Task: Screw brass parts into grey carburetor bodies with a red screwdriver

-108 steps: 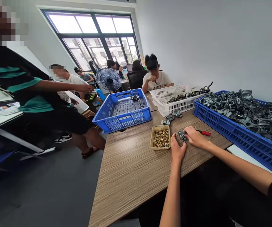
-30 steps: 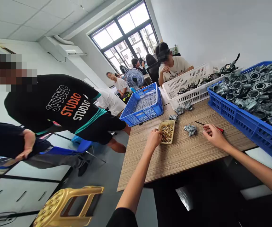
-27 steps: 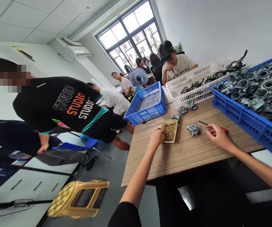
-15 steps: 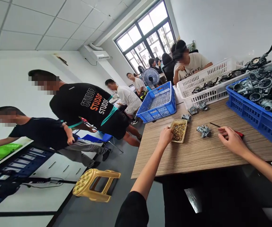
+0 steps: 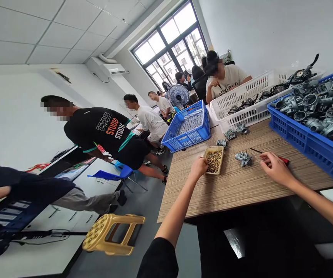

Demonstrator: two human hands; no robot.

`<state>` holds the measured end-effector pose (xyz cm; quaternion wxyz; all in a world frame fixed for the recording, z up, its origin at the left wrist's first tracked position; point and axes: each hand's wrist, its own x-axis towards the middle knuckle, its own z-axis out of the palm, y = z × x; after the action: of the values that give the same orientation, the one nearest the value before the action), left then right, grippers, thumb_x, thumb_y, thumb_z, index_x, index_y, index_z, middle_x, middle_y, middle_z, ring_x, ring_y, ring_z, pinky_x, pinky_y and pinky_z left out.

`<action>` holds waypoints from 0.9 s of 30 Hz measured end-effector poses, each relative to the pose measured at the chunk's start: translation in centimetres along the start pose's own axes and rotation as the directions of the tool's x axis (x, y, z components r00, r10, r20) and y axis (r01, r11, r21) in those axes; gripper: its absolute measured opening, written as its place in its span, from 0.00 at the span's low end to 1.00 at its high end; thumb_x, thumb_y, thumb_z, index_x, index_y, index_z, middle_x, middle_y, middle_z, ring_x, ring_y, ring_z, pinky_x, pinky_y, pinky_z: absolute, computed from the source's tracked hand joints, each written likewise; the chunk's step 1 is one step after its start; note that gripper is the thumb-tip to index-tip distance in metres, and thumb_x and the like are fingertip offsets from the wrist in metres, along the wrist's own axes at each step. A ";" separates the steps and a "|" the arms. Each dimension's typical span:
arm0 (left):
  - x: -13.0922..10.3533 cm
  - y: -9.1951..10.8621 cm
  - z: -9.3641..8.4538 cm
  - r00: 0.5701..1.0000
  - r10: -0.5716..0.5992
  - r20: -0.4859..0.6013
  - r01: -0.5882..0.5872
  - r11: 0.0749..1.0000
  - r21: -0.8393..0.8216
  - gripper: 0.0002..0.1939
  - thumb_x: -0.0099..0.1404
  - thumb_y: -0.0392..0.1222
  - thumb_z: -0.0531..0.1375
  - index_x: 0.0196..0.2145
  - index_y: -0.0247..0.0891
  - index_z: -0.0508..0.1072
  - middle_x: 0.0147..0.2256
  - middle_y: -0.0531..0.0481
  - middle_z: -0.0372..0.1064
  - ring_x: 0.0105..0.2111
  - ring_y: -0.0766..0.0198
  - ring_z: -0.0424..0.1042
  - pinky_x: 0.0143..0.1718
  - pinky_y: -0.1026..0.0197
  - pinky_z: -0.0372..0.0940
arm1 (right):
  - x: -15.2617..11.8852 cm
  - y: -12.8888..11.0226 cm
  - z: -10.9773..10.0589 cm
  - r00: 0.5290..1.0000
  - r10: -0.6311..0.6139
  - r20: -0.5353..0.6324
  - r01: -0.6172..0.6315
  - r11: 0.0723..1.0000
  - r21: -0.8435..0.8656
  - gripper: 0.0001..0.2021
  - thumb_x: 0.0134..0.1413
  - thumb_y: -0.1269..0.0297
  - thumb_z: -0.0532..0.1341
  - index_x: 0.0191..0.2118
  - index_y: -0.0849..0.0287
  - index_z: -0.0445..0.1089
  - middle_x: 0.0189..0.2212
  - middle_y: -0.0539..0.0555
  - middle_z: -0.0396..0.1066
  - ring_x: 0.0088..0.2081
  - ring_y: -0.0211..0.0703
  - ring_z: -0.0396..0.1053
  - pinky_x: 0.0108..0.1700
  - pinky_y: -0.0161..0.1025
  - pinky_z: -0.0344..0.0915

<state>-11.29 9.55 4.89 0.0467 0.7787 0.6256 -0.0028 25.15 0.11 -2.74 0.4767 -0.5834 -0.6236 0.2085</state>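
My left hand (image 5: 199,167) is at the left rim of a small cream tray (image 5: 222,158) of brass-coloured screws (image 5: 213,161). Its fingers are curled together; what they hold, if anything, is hidden. My right hand (image 5: 274,168) rests on the wooden table (image 5: 183,193), fingers bent over a screwdriver (image 5: 284,160) with a red handle; its dark shaft points left. Whether the fingers grip it cannot be made out. A grey metal carburetor-like part (image 5: 243,158) lies between the tray and my right hand.
More metal parts (image 5: 230,134) lie behind the tray. Beyond are a blue crate (image 5: 186,133), a white crate (image 5: 241,116) with parts, and a full blue crate (image 5: 305,143) at right. People stand and sit around; a yellow stool (image 5: 114,234) is at lower left.
The view has shifted slightly, moving the table items left in the picture. A person at the far left has moved further out of frame. Both my hands keep nearly the same places.
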 end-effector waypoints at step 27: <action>1.5 -0.4 -2.2 0.993 0.120 0.014 -0.121 0.986 0.111 0.12 0.66 0.31 0.59 0.39 0.40 0.83 0.49 0.42 0.75 0.53 0.55 0.74 0.61 0.58 0.67 | -0.2 -0.4 -0.1 1.000 0.006 0.017 -0.006 1.000 -0.015 0.09 0.61 0.61 0.58 0.46 0.56 0.68 0.45 0.61 0.75 0.40 0.51 0.76 0.40 0.46 0.75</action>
<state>-11.50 11.25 6.94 0.0054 0.8166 0.5759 -0.0377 25.00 -0.23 -2.45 0.4664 -0.5870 -0.6275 0.2101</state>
